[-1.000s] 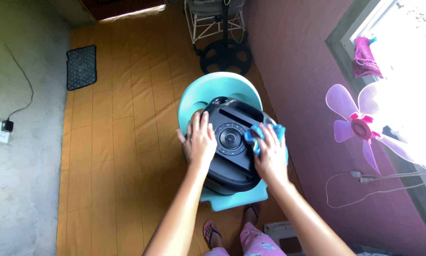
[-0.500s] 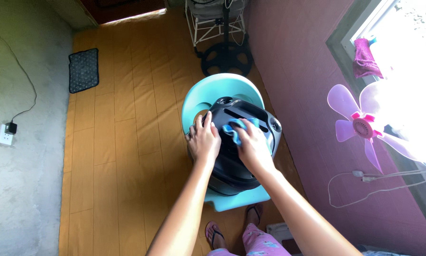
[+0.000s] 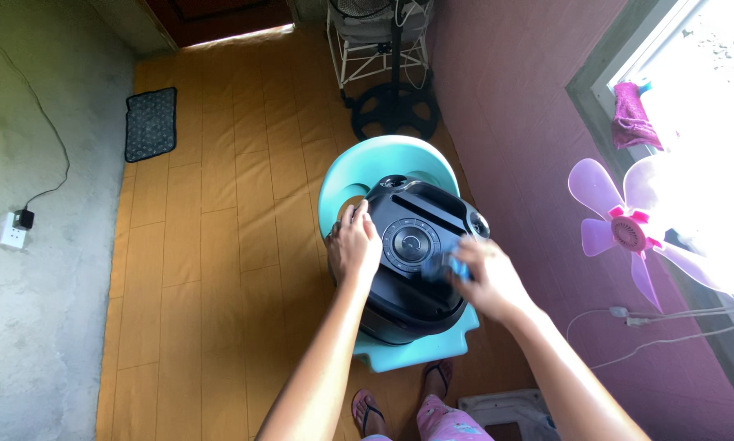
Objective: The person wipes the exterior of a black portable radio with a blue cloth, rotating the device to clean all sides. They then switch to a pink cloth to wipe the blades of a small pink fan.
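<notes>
A black portable speaker (image 3: pixel 413 261) is seen lying on the seat of a turquoise plastic chair (image 3: pixel 383 159), its control face turned upward toward the camera. Its long axis runs from the chair's curved backrest toward the seat's front edge, with the slot-shaped carry handle at the backrest end and a round dial at the middle of the face. The seat is almost wholly covered by the speaker; only the front lip and the backrest are left showing.

The left hand (image 3: pixel 354 245) is laid flat, fingers spread and open, against the speaker's left side, with nothing gripped. The right hand (image 3: pixel 489 278) is blurred; a small blue cloth (image 3: pixel 452 263) is pressed under its curled fingers on the right half of the speaker's face, just beside the dial.

Beyond the chair's backrest, the round black base of a standing fan (image 3: pixel 394 110) is seen, with a white wire rack (image 3: pixel 379 49) behind it. To the right of the chair, a purple wall is seen, with a pink fan blade (image 3: pixel 620 229) and a magenta cloth (image 3: pixel 631 118) at the window. Well to the left of the chair, a dark mat (image 3: pixel 150 124) lies on the yellow floor.
</notes>
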